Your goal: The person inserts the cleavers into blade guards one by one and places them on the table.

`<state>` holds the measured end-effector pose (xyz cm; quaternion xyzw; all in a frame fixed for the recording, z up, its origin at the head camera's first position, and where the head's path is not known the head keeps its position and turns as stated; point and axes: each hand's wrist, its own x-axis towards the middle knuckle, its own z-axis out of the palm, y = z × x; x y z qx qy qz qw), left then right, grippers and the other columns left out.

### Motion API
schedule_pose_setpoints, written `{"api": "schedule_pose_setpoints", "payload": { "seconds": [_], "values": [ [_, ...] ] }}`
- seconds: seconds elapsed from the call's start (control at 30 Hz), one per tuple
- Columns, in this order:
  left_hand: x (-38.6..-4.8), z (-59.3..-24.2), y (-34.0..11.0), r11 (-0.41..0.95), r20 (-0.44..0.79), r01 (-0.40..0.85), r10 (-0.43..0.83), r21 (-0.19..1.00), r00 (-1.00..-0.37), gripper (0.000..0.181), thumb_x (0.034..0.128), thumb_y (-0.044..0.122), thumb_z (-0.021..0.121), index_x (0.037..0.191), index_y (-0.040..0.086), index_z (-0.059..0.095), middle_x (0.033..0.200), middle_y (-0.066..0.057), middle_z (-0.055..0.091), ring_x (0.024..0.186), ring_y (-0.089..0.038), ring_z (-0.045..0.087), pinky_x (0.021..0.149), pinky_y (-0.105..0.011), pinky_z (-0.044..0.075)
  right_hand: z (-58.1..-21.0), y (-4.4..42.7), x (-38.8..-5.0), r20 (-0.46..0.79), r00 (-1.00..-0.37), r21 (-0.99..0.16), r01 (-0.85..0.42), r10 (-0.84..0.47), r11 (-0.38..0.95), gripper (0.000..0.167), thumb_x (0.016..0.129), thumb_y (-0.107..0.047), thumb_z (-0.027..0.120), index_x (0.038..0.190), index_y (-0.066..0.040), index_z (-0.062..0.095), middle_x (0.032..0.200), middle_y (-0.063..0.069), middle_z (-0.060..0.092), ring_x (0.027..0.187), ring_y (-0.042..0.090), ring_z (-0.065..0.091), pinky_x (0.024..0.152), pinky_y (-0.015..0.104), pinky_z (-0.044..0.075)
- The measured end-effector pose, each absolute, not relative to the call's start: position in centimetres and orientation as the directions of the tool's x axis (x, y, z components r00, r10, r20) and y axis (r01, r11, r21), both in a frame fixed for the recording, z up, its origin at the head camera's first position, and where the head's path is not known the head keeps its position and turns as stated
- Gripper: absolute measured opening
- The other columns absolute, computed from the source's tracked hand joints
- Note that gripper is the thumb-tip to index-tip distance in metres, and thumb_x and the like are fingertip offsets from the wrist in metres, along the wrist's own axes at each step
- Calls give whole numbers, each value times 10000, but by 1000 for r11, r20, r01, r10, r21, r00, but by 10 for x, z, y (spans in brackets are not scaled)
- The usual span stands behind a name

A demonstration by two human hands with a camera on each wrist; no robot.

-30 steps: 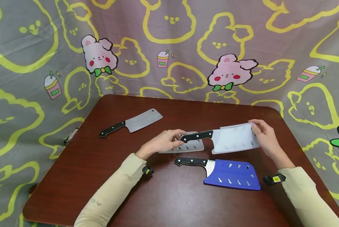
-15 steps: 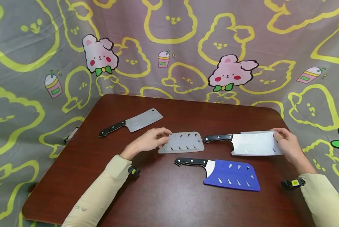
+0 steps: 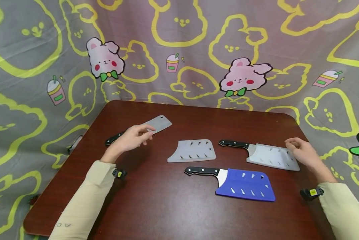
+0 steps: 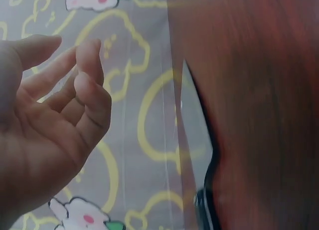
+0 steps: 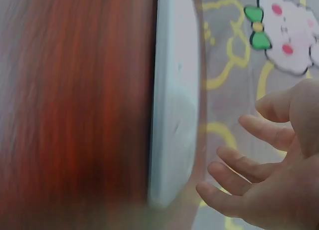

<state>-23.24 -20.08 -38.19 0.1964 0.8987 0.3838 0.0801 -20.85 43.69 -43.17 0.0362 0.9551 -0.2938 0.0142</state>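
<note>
Head view: left hand has moved from the empty sheath to over the bare cleaver on the table, apparently a reach step calling next for a grip on the handle; the blue-sheathed cleaver lies outside the path. Left wrist view: fingers loosely curved, holding nothing. Right wrist view: right hand relaxed, empty, beside the white-sheathed cleaver.

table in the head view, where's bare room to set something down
Bare table shows behind the white sheath and the white-sheathed cleaver, right of the bare cleaver, and in front of the blue-sheathed cleaver, between left sleeve and right sleeve. It is crowded right of centre, where the sheath and both sheathed cleavers lie close together.
</note>
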Motion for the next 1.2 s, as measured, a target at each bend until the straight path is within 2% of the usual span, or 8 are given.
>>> {"api": "schedule_pose_setpoints", "payload": {
  "seconds": [0.3,0.6,0.73,0.83,0.97,1.2],
  "values": [
    [-244,-384,-230,749,42,272,310,604,-950,309,1025,272,520,1287,125,590,1063,-162,703,851,-290,646,686,-341,474,-406,380,-218,44,-996,-515,-90,-78,853,448,1052,-355,412,1290,7,525,1242,274,556,1101,443,527,783,535,467],
    [-254,-394,-249,847,66,241,239,474,-969,341,1018,238,516,1293,43,567,1149,-194,649,1069,-346,608,868,-495,483,-407,331,-232,67,-977,-517,-207,-202,831,379,1044,-306,456,1283,-27,547,1231,211,573,1104,387,553,851,541,470],
    [-259,-399,-257,875,59,227,223,428,-973,353,1004,199,530,1300,7,545,1168,-221,614,1126,-381,544,904,-518,455,-409,313,-235,71,-966,-514,-250,-250,820,352,1039,-279,479,1273,-30,561,1203,193,605,1095,375,596,859,540,502],
    [-260,-403,-261,894,9,181,195,409,-981,401,1001,213,534,1341,4,496,1239,-252,544,1201,-430,449,944,-557,413,-411,299,-237,80,-953,-500,-291,-292,815,338,1030,-272,503,1274,-46,567,1205,172,622,1074,348,607,864,524,503],
    [-260,-407,-266,922,-52,123,153,367,-987,470,995,249,540,1387,10,439,1305,-296,443,1222,-491,362,964,-610,363,-413,278,-239,77,-928,-489,-353,-364,797,365,1004,-273,561,1302,-63,559,1251,155,622,1107,327,597,899,524,494],
    [-262,-417,-271,947,-102,67,104,315,-989,522,983,274,552,1418,31,398,1345,-334,386,1199,-522,342,919,-639,338,-416,246,-240,13,-876,-495,-425,-483,758,505,962,-317,627,1381,-67,502,1362,144,566,1268,340,522,1034,566,415]
  ]
}}
